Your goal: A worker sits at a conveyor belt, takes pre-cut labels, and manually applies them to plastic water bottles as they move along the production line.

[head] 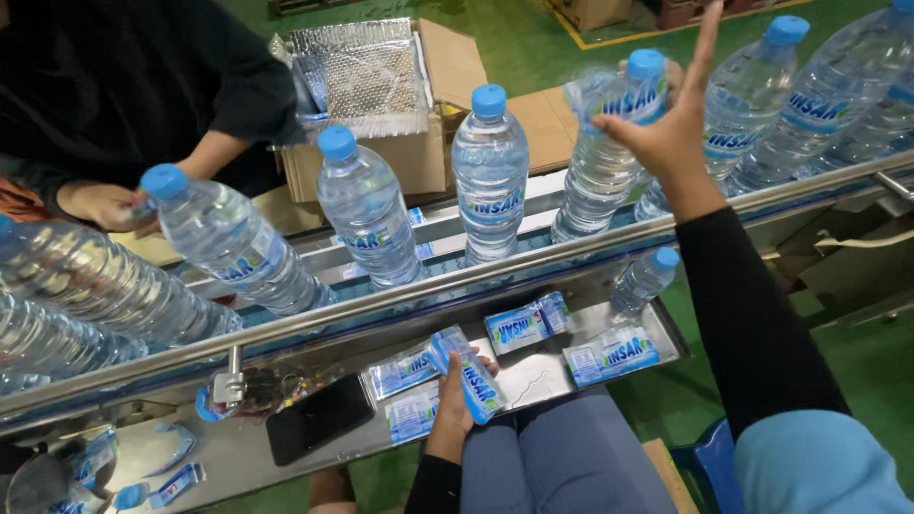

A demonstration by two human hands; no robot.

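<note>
The right hand (671,128) is raised to the conveyor line, fingers spread wide, its palm and thumb laid against the label sleeve of a clear water bottle with a blue cap (609,143). The sleeve sits high near the shoulder and looks blurred; whether it is fully seated cannot be told. The open grip appears suited to steadying the bottle without squeezing it.

The left hand (455,405) rests low at the lap, closed around a folded stack of blue-and-white label sleeves (471,376), held upright, apparently as ready stock.

Just beside that hand, a steel shelf (666,333) below the rail carries more flat sleeves (611,354), a black phone (319,419) and 1 small bottle (645,278) lying at its far end. The shelf keeps supplies within reach.

On the conveyor (447,228), 3 further bottles (490,171) to the left stand or lean between the guide rails (533,257), already labelled; others lie further to each side.

Across the line, another person's hand (100,205) in a dark sleeve is near a tilted bottle (224,238). An open cardboard box (419,157) with foil lining stands behind the conveyor.
</note>
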